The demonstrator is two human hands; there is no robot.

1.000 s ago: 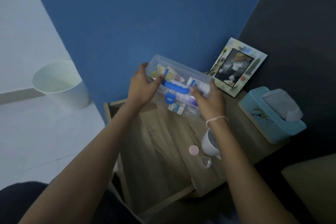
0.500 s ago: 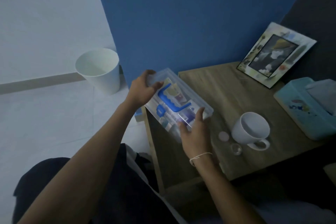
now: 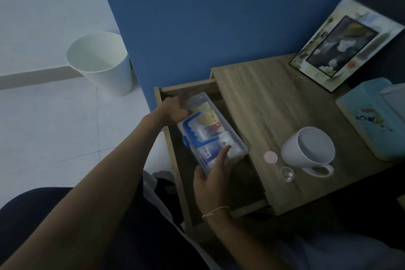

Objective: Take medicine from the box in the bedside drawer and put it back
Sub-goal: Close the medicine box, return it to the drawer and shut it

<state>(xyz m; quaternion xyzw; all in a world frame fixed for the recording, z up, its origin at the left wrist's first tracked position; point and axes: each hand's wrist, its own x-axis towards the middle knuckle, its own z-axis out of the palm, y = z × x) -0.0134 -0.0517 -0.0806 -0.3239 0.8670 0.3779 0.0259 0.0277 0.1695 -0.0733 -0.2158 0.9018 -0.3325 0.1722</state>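
A clear plastic medicine box [image 3: 211, 131] with a blue handle and several coloured packets inside sits low inside the open wooden drawer [image 3: 166, 138] of the bedside table. My left hand [image 3: 174, 110] grips the box's far end. At the near end my right hand [image 3: 213, 175] holds it, thumb on the lid. A small clear cap [image 3: 287, 173] holding a white pill and a pink lid [image 3: 270, 157] lie on the tabletop beside the drawer.
On the wooden tabletop [image 3: 263, 98] stand a white mug [image 3: 306, 151], a light blue tissue box [image 3: 372, 120] and a picture frame [image 3: 344, 46]. A white bin [image 3: 100, 63] stands on the tiled floor by the blue wall.
Both hands carried the medicine box from above the tabletop leftward and down into the open drawer. The view swung left with it.
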